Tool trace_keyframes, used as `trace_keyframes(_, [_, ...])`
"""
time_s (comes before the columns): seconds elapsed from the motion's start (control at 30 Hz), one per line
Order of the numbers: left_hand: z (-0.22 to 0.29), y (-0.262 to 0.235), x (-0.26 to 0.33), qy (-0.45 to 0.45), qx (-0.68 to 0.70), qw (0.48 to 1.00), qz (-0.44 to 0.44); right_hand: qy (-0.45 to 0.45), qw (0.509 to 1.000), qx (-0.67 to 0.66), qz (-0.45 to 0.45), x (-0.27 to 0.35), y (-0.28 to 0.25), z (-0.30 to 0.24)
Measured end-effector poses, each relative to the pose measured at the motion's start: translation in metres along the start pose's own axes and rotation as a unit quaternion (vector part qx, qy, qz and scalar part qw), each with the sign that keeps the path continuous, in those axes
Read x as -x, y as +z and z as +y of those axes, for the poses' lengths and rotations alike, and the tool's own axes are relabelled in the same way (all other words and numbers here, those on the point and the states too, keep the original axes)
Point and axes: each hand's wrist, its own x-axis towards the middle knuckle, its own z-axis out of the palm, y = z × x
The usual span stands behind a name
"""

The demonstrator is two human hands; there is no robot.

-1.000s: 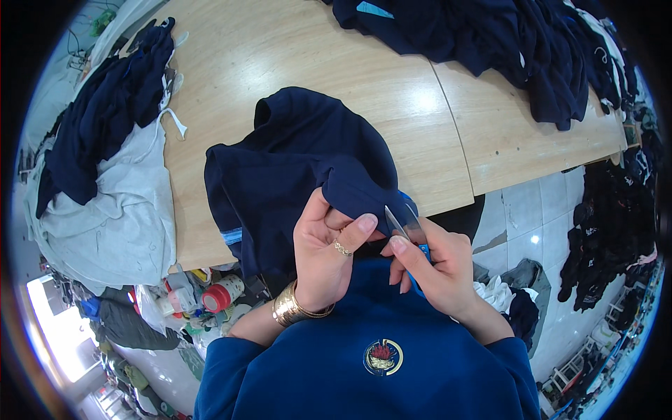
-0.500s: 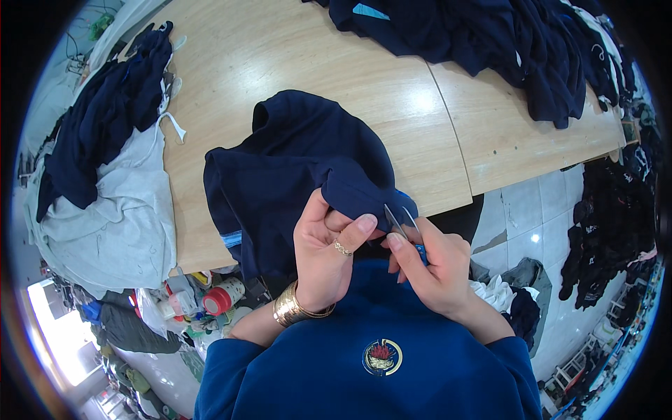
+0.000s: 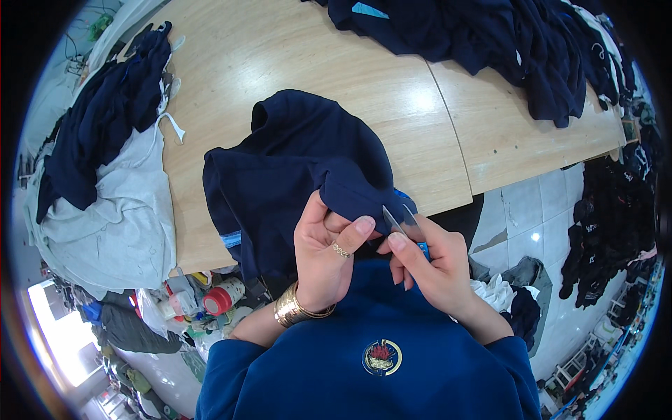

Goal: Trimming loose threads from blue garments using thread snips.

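Note:
A navy garment (image 3: 301, 154) with a light blue stripe at its lower left lies bunched over the table's near edge. My left hand (image 3: 329, 245) is closed on a fold of it, thumb on top and fingers underneath. In my right hand (image 3: 430, 262) is a pair of thread snips (image 3: 393, 218), held between thumb and fingers. Their two metal blades stand apart and point up at the garment's edge, close to my left thumb. A bit of blue on the snips shows by my right fingers. Whether the blades touch the cloth I cannot tell.
The wooden table (image 3: 231, 56) has a seam on its right side. Navy garments (image 3: 483, 42) are heaped at the back right. Navy and pale grey cloth (image 3: 133, 203) hangs over the left end. A red-and-white container (image 3: 218, 299) stands below; dark clothes (image 3: 605, 231) lie at right.
My right hand has shifted very slightly, and the snips have turned a little in it. The left hand and the garment stay almost the same.

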Motion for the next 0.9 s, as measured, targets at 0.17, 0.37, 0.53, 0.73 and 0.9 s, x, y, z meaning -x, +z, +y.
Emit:
trace_keyframes(0.17, [0.001,0.000,0.001,0.000,0.002,1.000,-0.009,0.037,0.998,-0.042,-0.023,0.001,-0.003,-0.003])
trace_keyframes(0.37, [0.004,0.006,0.000,-0.020,0.039,0.999,0.022,-0.009,0.998,0.052,0.039,0.002,0.003,-0.001])
trace_keyframes(0.53, [0.003,0.008,0.001,-0.006,0.045,0.999,0.020,-0.136,0.973,0.165,0.086,0.000,0.004,0.004])
trace_keyframes(0.73, [-0.001,0.007,0.001,0.012,0.046,0.999,0.008,-0.175,0.947,0.246,0.107,-0.001,0.006,0.005])
trace_keyframes(0.9, [-0.002,0.008,0.000,0.037,0.030,0.999,-0.005,-0.200,0.936,0.263,0.118,-0.005,0.005,0.002])
